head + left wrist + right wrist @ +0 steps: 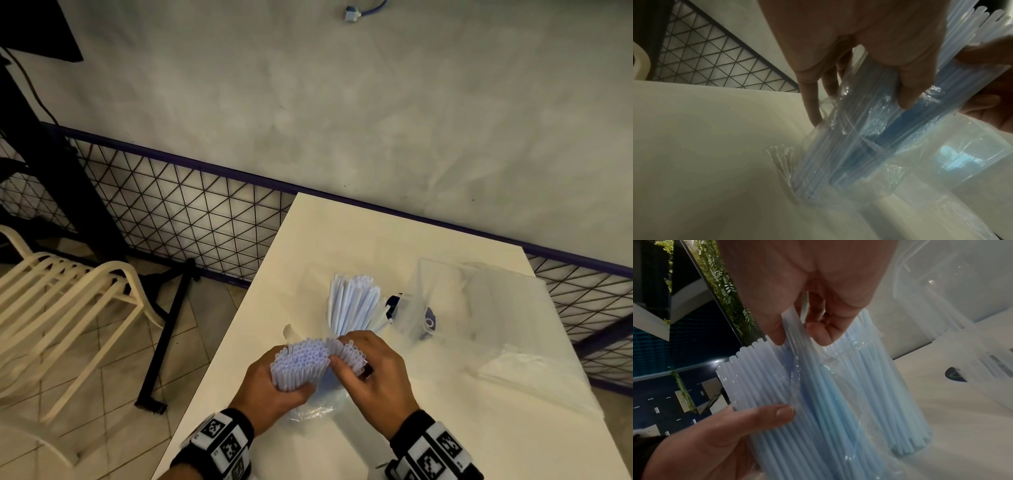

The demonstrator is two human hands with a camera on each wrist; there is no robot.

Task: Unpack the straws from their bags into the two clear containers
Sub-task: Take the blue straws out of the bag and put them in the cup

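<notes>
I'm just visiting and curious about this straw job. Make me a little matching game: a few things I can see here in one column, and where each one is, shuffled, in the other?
Things
1. left hand
2. right hand
3. straws in the clear container
4. cream chair

Places or states
A. stands on the floor, left of the table
B. upright on the table, beyond both hands
C. grips the bagged straw bundle from its left side
D. pinches straws at the bundle's right side

Pairs: 1-C, 2-D, 3-B, 4-A
</notes>
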